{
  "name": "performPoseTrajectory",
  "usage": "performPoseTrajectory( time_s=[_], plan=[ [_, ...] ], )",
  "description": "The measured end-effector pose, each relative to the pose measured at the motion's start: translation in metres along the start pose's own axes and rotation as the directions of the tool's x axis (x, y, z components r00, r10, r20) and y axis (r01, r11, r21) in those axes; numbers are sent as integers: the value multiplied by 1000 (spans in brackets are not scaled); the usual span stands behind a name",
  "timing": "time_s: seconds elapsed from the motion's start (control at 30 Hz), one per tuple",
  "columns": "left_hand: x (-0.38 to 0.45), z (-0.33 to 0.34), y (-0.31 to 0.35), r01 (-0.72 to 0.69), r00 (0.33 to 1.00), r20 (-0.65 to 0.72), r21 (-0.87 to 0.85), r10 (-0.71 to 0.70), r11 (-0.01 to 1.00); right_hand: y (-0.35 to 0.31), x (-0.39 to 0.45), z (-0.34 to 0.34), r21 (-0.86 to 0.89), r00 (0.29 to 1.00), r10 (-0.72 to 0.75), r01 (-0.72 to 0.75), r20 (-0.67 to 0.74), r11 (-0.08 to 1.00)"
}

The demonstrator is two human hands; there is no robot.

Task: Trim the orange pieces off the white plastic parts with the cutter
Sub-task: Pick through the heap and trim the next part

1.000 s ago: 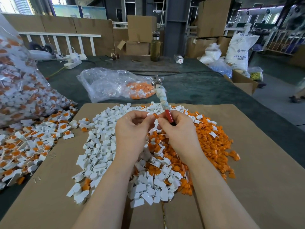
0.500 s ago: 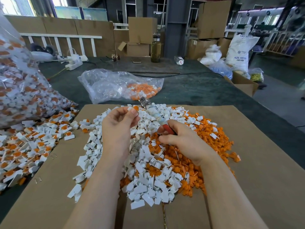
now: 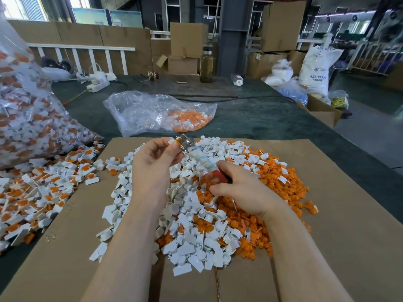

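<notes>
Two hands in view. Left hand: one small white part with orange piece is pinched at the fingertips, raised over the far edge of the pile. Right hand: one cutter is gripped by its red handle, tape-wrapped shank angled up-left, metal head right at the pinched part. One mixed pile, white parts and orange offcuts, uncountable, is spread on a cardboard sheet over a dark green table. Warehouse room, stacked cartons behind. Two clear bags: one large bag at left is filled with untrimmed parts, some spilled beside it; one flat bag beyond the cardboard is partly filled with orange pieces.
</notes>
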State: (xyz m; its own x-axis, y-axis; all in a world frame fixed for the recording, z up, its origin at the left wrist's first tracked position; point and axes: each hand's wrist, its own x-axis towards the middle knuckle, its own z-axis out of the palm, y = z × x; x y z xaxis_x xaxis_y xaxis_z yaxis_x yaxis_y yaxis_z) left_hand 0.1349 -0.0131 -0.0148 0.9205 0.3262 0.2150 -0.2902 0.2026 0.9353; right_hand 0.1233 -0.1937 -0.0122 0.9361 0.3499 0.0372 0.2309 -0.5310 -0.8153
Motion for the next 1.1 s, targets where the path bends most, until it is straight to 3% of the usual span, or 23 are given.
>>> performPoseTrajectory(
  time_s=[0.13,0.3,0.47,0.6,0.93,1.1],
  plan=[
    [0,1,0,7,1000,-20,-11,-7,1000,0,1,4,-69,999,-25,23,-30,997],
    [-2,3,-2,1,995,-103,37,3,999,-1,2,7,76,995,-19,27,-102,997],
    [-9,15,-5,-46,994,-76,317,74,947,-2,9,16,106,923,-20,66,-385,992],
    [-17,27,-10,-81,996,-9,400,93,913,-4,13,22,85,838,-83,152,-539,985],
    [-22,32,-11,-101,994,15,418,104,903,-5,14,25,11,798,-112,147,-592,989],
    [-23,32,-10,-96,995,13,422,100,902,-7,12,23,6,817,-140,173,-560,985]
  ],
)
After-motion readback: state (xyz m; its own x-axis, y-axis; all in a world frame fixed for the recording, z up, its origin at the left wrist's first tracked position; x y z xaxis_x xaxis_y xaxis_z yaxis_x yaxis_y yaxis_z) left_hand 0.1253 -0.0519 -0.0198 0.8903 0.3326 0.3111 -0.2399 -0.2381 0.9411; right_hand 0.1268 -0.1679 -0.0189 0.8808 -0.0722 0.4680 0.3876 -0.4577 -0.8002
